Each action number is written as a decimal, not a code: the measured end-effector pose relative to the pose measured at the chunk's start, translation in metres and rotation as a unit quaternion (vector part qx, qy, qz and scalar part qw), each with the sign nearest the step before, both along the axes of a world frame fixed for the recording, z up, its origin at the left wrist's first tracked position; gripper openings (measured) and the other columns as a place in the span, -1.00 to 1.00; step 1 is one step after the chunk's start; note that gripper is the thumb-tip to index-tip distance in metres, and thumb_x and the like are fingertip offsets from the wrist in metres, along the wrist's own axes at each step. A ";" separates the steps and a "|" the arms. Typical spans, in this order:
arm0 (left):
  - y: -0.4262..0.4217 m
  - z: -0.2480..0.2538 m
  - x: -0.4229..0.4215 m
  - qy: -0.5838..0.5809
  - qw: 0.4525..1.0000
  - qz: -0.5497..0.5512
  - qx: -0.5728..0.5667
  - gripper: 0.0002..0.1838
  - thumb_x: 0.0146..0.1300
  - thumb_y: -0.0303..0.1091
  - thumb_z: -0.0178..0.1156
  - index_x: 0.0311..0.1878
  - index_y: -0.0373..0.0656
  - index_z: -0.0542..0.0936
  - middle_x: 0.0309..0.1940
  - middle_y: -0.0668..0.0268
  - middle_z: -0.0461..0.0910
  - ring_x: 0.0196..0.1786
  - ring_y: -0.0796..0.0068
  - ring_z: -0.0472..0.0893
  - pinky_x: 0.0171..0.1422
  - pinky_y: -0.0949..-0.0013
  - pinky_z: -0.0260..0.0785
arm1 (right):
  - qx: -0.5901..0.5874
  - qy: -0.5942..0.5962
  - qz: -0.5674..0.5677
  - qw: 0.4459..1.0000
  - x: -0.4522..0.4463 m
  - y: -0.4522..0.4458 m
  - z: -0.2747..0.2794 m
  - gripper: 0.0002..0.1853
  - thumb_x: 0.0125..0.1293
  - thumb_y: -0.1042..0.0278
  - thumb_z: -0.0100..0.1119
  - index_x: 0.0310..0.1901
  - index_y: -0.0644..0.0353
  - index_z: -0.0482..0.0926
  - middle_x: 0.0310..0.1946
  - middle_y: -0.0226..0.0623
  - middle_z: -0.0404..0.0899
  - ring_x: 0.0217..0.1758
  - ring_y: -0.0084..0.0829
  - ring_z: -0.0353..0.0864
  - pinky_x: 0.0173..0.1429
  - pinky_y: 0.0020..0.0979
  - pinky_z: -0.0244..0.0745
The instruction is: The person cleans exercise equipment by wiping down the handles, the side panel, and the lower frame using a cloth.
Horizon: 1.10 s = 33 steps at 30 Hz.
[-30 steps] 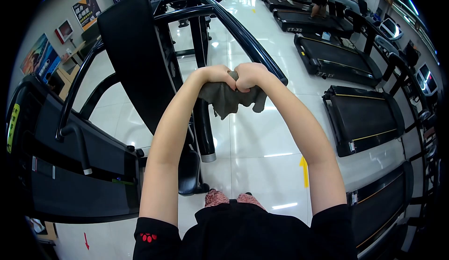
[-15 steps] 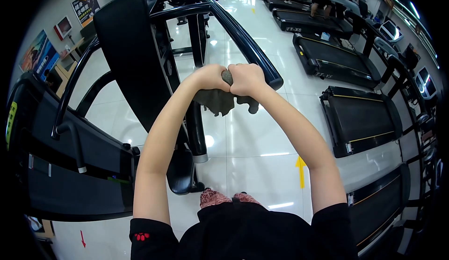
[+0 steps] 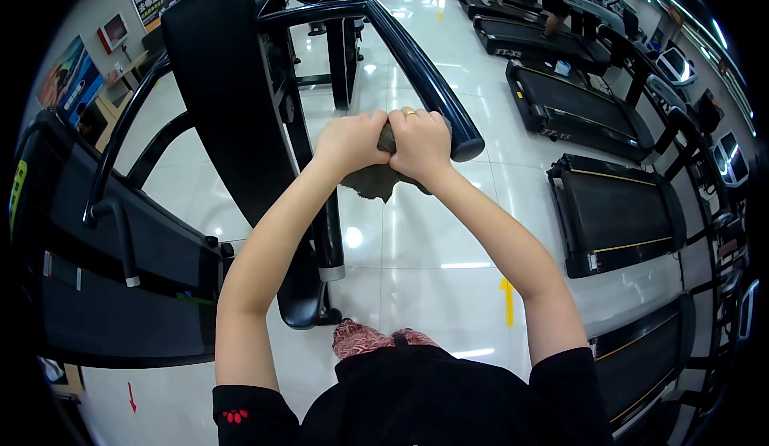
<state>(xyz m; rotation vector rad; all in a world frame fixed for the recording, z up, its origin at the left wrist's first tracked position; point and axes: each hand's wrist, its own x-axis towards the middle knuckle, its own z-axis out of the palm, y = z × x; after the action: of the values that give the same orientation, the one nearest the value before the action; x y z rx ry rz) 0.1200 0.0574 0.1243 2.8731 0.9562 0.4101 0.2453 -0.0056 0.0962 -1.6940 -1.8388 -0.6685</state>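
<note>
Dark grey-green fabric cloth [image 3: 372, 181], bunched at the top between the left hand [image 3: 349, 140] and right hand [image 3: 421, 140], both closed on it; its lower edge hangs loose, not gathered in.

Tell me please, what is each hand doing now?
Left hand: closed, holding the dark grey cloth.
Right hand: closed, holding the same cloth, knuckles up beside the left.

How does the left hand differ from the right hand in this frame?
The right hand shows a gold-coloured ring; the left hand shows none. The right hand is beside the black bar's end, the left hand farther from it. Both grip the bunched grey cloth, side by side.
</note>
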 end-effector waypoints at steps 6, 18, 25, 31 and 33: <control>0.013 -0.001 -0.003 -0.020 0.999 -0.030 -0.001 -0.53 -0.26 -0.08 0.27 -0.27 -0.17 0.47 -0.36 0.16 0.56 -0.21 0.11 0.54 -0.16 0.22 0.39 | 0.067 0.020 0.019 0.997 -0.003 0.002 -0.009 -0.74 -0.39 0.44 0.19 -0.51 0.12 0.41 -0.54 -0.31 0.42 -0.42 -0.26 0.44 -0.33 -0.32 0.25; 0.055 0.001 0.006 0.044 0.902 -0.187 -0.386 -0.47 -0.36 -0.16 0.27 -0.28 -0.34 0.54 -0.41 0.06 0.57 -0.30 0.20 0.56 -0.16 0.36 0.37 | 0.037 0.009 -0.067 0.997 -0.016 -0.001 -0.007 -0.70 -0.41 0.47 0.22 -0.49 0.11 0.41 -0.50 -0.32 0.43 -0.38 -0.26 0.44 -0.28 -0.30 0.25; 0.042 -0.007 -0.007 -0.039 0.974 -0.137 -0.177 -0.50 -0.34 -0.05 0.25 -0.34 -0.27 0.57 -0.42 0.07 0.59 -0.33 0.21 0.59 -0.19 0.32 0.43 | -0.049 -0.022 -0.091 0.994 -0.018 -0.001 -0.002 -0.63 -0.36 0.47 0.24 -0.38 0.12 0.40 -0.43 -0.31 0.44 -0.29 -0.25 0.44 -0.20 -0.30 0.25; 0.041 -0.007 -0.014 -0.054 0.965 -0.124 -0.226 -0.41 -0.33 0.00 0.26 -0.30 -0.33 0.57 -0.40 -0.01 0.58 -0.30 0.16 0.59 -0.16 0.31 0.40 | -0.091 -0.028 -0.089 0.991 -0.023 -0.002 0.005 -0.65 -0.30 0.49 0.22 -0.34 0.12 0.41 -0.38 -0.29 0.47 -0.24 -0.23 0.46 -0.18 -0.30 0.27; 0.042 -0.007 -0.018 -0.056 0.961 -0.110 -0.246 -0.41 -0.31 0.01 0.26 -0.30 -0.33 0.57 -0.39 0.00 0.58 -0.30 0.17 0.59 -0.15 0.31 0.40 | -0.092 -0.034 -0.078 0.992 -0.025 -0.001 0.006 -0.65 -0.29 0.50 0.21 -0.33 0.12 0.41 -0.37 -0.28 0.48 -0.24 -0.23 0.46 -0.17 -0.30 0.28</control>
<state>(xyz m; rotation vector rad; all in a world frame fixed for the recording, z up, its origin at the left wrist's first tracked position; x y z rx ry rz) 0.1025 0.0991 0.1174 2.4358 0.6034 0.2640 0.2205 -0.0070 0.1024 -1.9736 -1.8769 -0.6449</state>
